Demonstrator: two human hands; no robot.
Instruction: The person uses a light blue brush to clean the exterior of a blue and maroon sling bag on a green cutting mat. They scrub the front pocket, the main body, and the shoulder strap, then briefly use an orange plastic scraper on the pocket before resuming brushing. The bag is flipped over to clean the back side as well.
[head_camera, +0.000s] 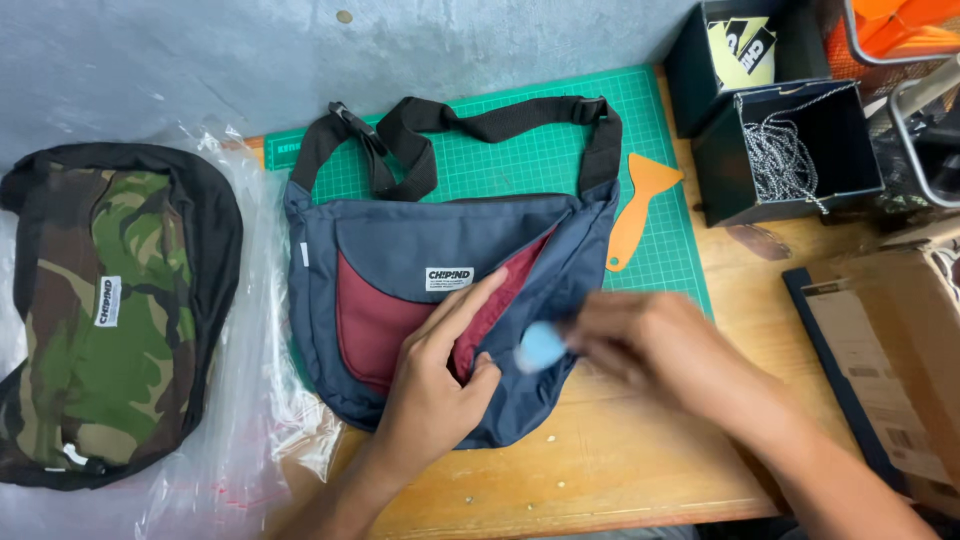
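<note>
R grip (640, 345) pinching soft blue object (542, 346), L hand (440, 385) flat on nylon bag (400, 240)

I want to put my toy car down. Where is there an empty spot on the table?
Bare wood shows below the blue bag, between the hands, and between the orange scraper and cardboard box. The left is crowded by the camouflage bag and plastic.

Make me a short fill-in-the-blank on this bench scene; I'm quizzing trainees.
1. The left hand presses on the navy and ____ bag.
2. The right hand holds a small light ____ object.
3. The orange scraper lies on the ____ cutting mat.
Missing: maroon; blue; green
</note>
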